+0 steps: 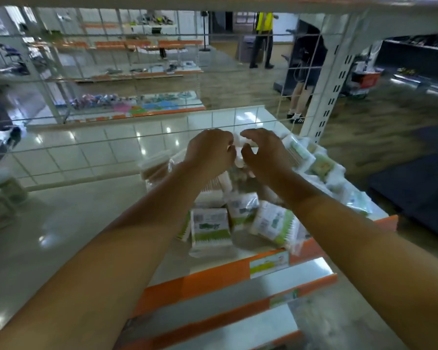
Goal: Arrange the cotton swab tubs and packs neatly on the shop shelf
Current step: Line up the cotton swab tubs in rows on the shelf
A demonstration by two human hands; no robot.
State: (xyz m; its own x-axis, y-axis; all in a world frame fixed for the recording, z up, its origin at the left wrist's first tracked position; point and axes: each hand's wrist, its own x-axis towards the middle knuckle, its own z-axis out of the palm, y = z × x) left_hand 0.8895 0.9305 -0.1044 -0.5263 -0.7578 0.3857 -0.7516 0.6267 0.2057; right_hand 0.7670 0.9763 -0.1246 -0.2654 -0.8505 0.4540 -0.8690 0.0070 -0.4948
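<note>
Two bare hands reach to the back of a shop shelf (238,251). The left hand (210,152) has its grip curled around something white, too blurred to name; the right hand (263,152) hovers beside it, fingers bent but apart, holding nothing. Below and right lie jumbled cotton swab packs (210,229) and clear tubs (153,166). Judging by the clutter, lifting one item at a time and squaring it against the wire back would work best.
</note>
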